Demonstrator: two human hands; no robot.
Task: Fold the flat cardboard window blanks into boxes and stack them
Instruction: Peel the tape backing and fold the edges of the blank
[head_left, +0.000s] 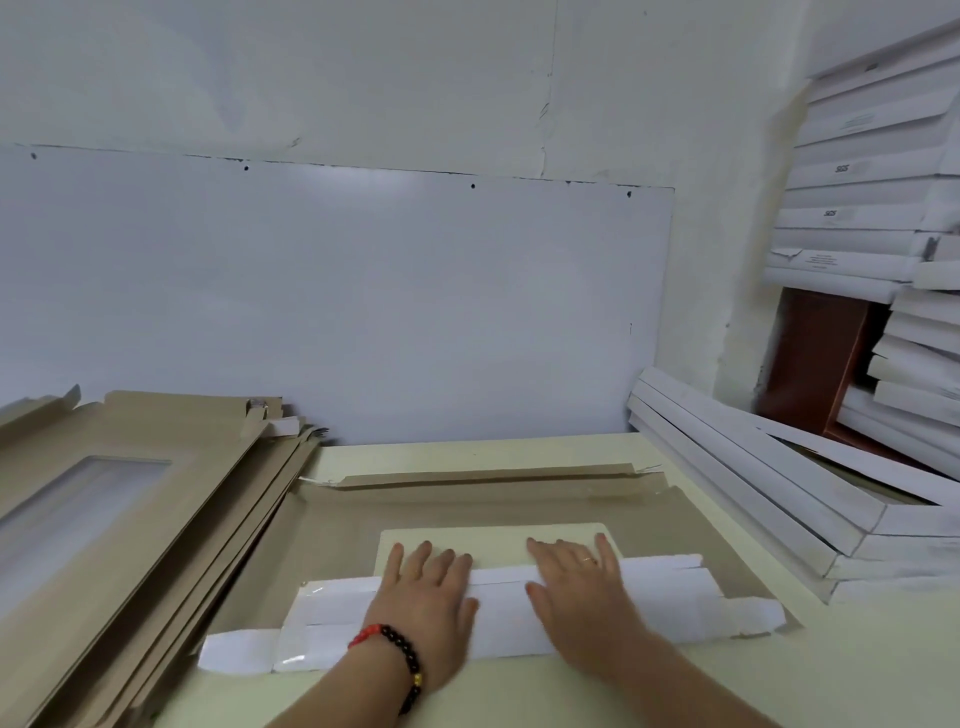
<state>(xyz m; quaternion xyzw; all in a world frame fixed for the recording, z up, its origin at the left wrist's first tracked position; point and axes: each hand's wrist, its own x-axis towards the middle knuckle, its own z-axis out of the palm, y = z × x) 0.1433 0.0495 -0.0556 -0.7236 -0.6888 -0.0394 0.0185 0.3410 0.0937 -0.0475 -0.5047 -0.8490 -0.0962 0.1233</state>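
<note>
Pale worktop (857, 670): one blank (332, 540) half-folded under flat, spread left hand (426, 597) and right hand (582, 592); flat pile (130, 467) remains, finished boxes (753, 493) stacked right.

Lying flat at centre frame on the pale counter (857, 670): a window blank (332, 519); leaning at left, more blanks (130, 499); piling at right, white boxes (769, 499).
</note>
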